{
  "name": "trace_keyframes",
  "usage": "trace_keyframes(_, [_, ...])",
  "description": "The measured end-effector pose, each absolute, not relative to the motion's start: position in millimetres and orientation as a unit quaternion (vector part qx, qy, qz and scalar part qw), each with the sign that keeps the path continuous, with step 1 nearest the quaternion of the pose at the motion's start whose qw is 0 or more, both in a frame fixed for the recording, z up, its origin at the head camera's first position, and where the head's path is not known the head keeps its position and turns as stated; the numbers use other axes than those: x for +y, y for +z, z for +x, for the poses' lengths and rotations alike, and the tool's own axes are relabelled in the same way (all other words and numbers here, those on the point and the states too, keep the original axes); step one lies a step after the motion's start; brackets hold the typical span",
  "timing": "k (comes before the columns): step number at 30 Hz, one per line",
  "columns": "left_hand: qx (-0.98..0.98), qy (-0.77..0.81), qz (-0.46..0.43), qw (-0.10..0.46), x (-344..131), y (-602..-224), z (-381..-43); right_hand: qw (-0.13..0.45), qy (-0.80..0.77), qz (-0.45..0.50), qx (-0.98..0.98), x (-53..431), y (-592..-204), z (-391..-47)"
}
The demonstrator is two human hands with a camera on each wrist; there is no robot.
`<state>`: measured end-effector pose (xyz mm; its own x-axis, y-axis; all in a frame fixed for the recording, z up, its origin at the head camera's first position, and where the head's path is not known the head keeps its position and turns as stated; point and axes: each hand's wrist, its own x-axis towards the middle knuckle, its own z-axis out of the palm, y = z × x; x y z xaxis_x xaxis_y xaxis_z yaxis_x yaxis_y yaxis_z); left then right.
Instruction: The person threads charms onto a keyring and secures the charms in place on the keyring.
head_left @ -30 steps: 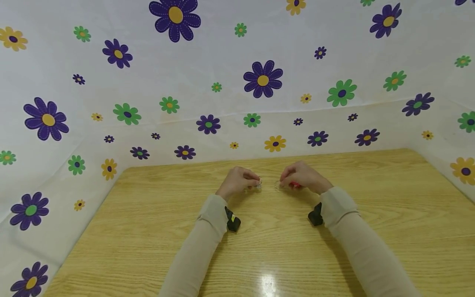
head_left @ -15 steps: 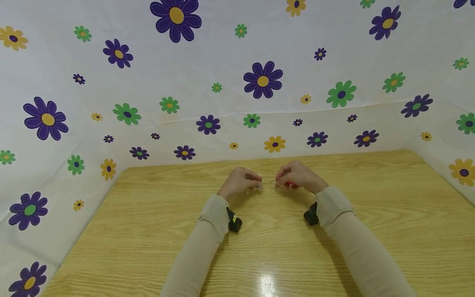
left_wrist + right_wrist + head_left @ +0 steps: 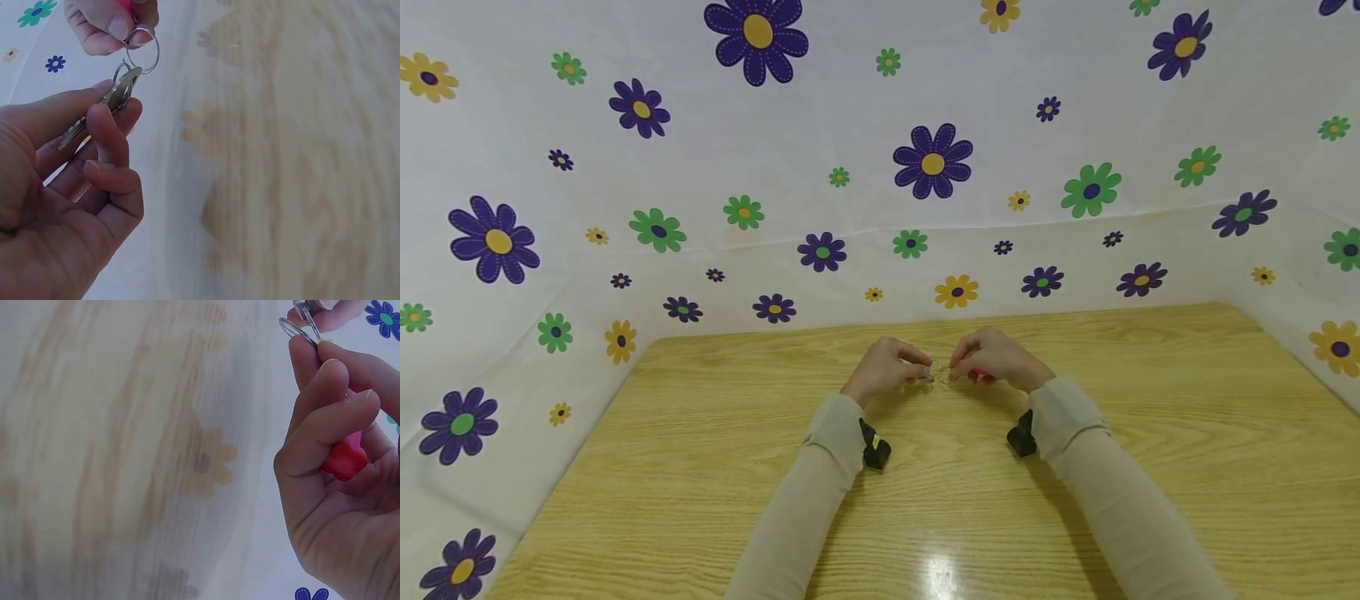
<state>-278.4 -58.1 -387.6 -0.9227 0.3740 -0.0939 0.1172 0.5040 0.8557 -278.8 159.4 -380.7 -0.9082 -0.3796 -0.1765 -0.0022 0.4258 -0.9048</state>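
Note:
In the head view my left hand (image 3: 883, 368) and right hand (image 3: 996, 358) meet over the far middle of the table. Thumb and finger of the left hand pinch a metal key (image 3: 119, 94) with a notched edge, seen in the left wrist view; whether more keys lie behind it I cannot tell. A small wire ring (image 3: 119, 73) sits at the key's head. My right hand pinches a larger split key ring (image 3: 155, 55), close to the key's tip end near the small ring. Under the right hand's curled fingers shows a red keychain fob (image 3: 347, 459), partly hidden.
The wood-grain table (image 3: 940, 500) stretches out around both hands. Behind it and at both sides hangs a white cloth (image 3: 850, 108) printed with flowers. Black wrist cameras (image 3: 876, 450) sit below each sleeve cuff.
My right hand has moved left with the key ring and red fob. The left hand has shifted slightly right. The gap between the rings has narrowed until they meet or nearly meet.

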Motion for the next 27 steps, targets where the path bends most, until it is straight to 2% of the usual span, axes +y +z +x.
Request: trace_keyframes(27, [0.863,0.464,0.151,0.131,-55.4,-385.3,-277.8,0.196,-0.52,-0.116,0.824,152.1,-376.9,-280.5])
